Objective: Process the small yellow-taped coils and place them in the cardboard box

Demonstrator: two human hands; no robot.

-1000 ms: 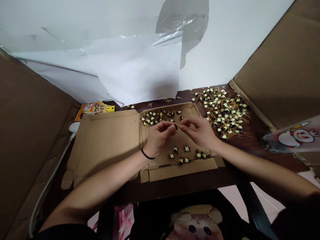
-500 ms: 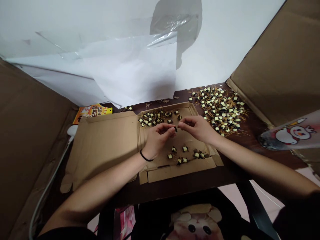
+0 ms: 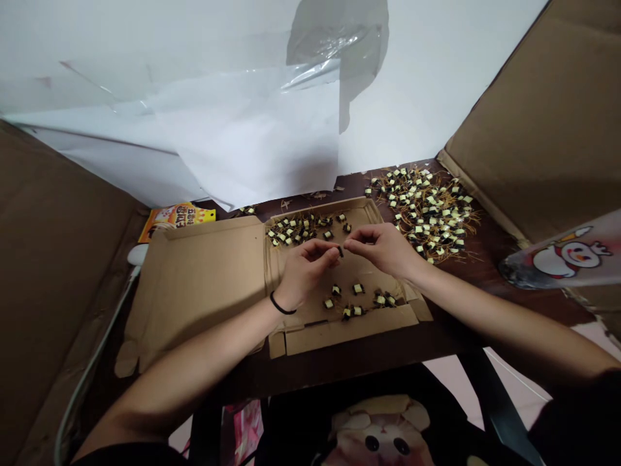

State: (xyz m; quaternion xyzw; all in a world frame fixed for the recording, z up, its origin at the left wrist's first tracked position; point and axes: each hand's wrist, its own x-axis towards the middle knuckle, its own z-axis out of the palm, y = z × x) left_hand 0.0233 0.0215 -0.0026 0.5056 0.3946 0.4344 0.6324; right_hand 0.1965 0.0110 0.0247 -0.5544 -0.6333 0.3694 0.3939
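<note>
My left hand (image 3: 310, 265) pinches a small transformer (image 3: 340, 251) by its body; only its dark end shows past the fingertips. Close beside it, my right hand (image 3: 376, 247) has thumb and forefinger pressed together. Whatever those fingertips hold, perhaps a thin wire, is too fine to make out. Both hands hover over an open cardboard box (image 3: 301, 330). Inside, along the far side, lie several small transformers (image 3: 291, 232) with yellow tape, black ends and copper-coloured wires. A looser group of transformers (image 3: 358, 289) sits near the box's front edge.
A large pile of transformers (image 3: 431, 210) covers the table right of the box. Farther right lies a clear plastic cup (image 3: 557, 255) with a snowman print. An orange snack packet (image 3: 177, 217) and a white cable (image 3: 97, 362) are on the left. Cardboard panels (image 3: 548, 116) stand at both sides.
My right fingertips have shifted slightly, and a little more of the dark end shows between the hands. My left hand keeps its pinch. The whole view has shifted a little.
</note>
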